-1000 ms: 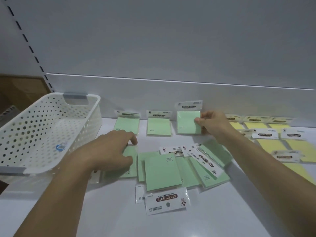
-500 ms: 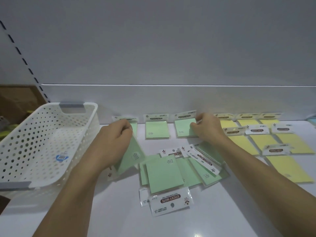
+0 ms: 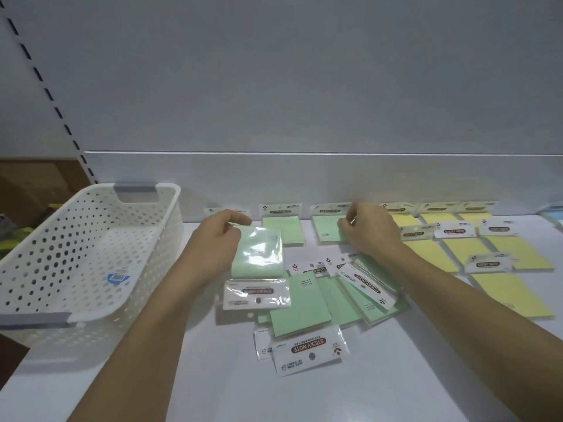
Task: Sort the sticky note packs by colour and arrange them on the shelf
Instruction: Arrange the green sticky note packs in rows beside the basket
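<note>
My left hand (image 3: pixel 217 239) holds a green sticky note pack (image 3: pixel 259 254) lifted above the shelf, its white header hanging toward me. My right hand (image 3: pixel 370 231) pinches the right edge of another green pack (image 3: pixel 327 228) lying in the back row. A third green pack (image 3: pixel 281 229) lies flat between them, and one more at the back left is mostly hidden by my left hand. A loose heap of green packs (image 3: pixel 316 303) is spread in the middle of the white shelf (image 3: pixel 213 376). Several yellow packs (image 3: pixel 463 251) lie in rows on the right.
A white perforated basket (image 3: pixel 146 248) stands at the left on the shelf's end. The shelf's white back panel (image 3: pixel 274 175) rises just behind the back row. Something pale blue (image 3: pixel 553 213) shows at the far right edge. Brown boxes are beyond the shelf at far left.
My left hand picked a green pack out of the heap and raised it toward the back row. My right hand stayed on the green pack in the back row.
</note>
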The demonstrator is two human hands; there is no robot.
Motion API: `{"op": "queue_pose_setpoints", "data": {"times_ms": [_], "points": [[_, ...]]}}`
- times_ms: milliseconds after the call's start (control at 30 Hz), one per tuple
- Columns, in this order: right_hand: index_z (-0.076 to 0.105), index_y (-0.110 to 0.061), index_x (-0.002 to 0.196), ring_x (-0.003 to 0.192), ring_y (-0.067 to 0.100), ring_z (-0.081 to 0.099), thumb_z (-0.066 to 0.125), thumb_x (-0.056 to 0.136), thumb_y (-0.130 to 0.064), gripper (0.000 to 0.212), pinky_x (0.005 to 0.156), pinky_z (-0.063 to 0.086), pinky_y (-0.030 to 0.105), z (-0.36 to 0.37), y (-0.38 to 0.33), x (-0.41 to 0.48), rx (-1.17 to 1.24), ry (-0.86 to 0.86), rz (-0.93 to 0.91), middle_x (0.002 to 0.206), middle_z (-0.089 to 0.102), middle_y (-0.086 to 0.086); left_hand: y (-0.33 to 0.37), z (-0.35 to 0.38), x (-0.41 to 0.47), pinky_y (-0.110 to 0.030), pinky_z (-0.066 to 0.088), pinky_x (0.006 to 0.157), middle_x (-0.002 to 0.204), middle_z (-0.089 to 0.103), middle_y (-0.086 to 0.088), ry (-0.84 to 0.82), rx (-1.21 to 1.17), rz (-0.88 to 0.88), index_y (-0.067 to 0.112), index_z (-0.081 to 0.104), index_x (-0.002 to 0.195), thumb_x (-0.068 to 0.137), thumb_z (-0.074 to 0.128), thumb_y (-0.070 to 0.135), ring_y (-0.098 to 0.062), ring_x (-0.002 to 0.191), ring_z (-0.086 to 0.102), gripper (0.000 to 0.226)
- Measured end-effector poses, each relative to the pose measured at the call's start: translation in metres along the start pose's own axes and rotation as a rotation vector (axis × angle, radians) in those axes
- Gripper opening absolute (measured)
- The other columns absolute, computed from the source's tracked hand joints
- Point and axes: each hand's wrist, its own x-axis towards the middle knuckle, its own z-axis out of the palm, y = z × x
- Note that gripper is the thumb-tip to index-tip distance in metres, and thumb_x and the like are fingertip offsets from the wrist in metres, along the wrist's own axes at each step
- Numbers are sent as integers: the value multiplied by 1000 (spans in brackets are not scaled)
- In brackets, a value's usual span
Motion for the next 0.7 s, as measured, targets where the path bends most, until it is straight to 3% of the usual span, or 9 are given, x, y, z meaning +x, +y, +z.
{"op": "queue_pose_setpoints", "data": {"times_ms": [100,167,233,300,367,467,567,700], "points": [[66,-19,102,92,23,62,56,98,-32,16,72,49,35,-4,-3,-10,59,63,-155,99,68,-1,4,1,-2,-35,50,60,93,68,-11,-34,-102,-45,18,69,107,93,41,0,-19,67,57,37],[66,-18,101,85,16,62,54,101,-30,17,72,48,23,-13,-14,-29,233,45,-271,97,68,-4,5,2,-2,-34,53,62,95,71,-10,-46,-169,-62,15,69,109,93,41,-2,-16,65,61,36],[66,-19,101,76,13,64,51,103,-35,22,65,45,16,-23,-30,-52,559,-109,-251,92,71,-6,4,2,-2,-32,57,65,100,74,-12,-51,-246,-83,14,66,116,93,42,-2,-16,69,67,37],[67,-19,104,70,14,65,50,103,-39,26,62,49,25,-31,-43,-71,878,-291,-136,91,72,-3,3,1,-1,-32,59,68,106,74,-14,-47,-331,-107,14,63,122,92,43,-2,-21,77,73,39],[65,-16,111,66,14,66,61,99,-36,24,60,54,31,-37,-50,-80,1053,-410,-58,92,72,2,4,1,-2,-33,60,71,108,75,-15,-40,-424,-124,14,60,125,91,45,-5,-25,82,75,41],[59,-24,121,73,21,71,79,87,-25,40,63,56,31,-41,-58,-77,1074,-456,-25,98,75,10,8,2,-6,-36,61,75,112,73,-18,-84,-484,-124,21,53,130,89,52,-11,-30,88,76,52],[53,-29,128,78,19,73,81,84,-15,53,65,54,33,-42,-63,-64,995,-384,-55,98,76,3,9,2,-16,-41,61,82,110,72,-19,-161,-406,-95,31,49,131,87,61,-12,-34,89,75,62],[56,-29,125,84,25,76,85,79,-10,58,76,60,43,-34,-66,-49,931,-468,-124,94,79,3,8,-7,-35,-44,56,79,89,74,-20,-101,-353,-106,14,51,121,93,59,-1,-27,74,69,33]]}}
